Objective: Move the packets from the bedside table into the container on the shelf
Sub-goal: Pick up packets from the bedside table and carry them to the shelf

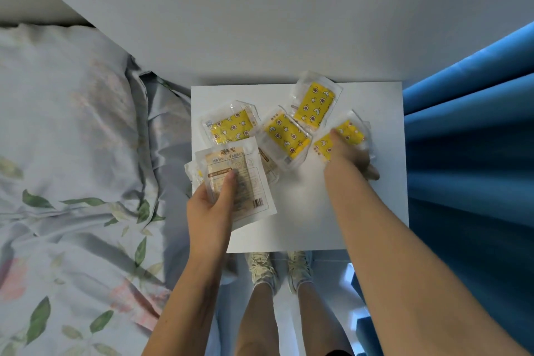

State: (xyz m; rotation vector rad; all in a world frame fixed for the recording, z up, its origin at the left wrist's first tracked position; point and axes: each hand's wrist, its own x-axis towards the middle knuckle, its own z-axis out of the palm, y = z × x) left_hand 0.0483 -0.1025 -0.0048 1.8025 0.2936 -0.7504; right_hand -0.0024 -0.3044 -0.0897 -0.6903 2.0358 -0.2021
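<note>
The left hand (211, 208) is holding a small stack of packets (235, 182) over the near left corner of the white table (303, 211), its thumb lying across the printed back of the top one and its other fingers curled beneath, hidden by the packets. The top packet is showing a clear wrapper with pale tan print and a barcode near its lower right corner; a sliver of yellow from another packet is peeking out at the stack's left edge.

The right hand (351, 153) is reaching across to the rightmost packet (345, 136), lying on the table toward its right side. The fingers are coming down over that packet's near end and touching it, but motion blur is smearing them, so I cannot tell whether they are pinching it or merely resting on it.

Three more packets are lying loose on the table: one at the far edge (316, 104), one in the middle (284, 139) partly overlapping it, and one to the left (231, 124), just beyond the held stack. Each is showing a yellow pad with stars, moons and flowers inside clear plastic.
</note>
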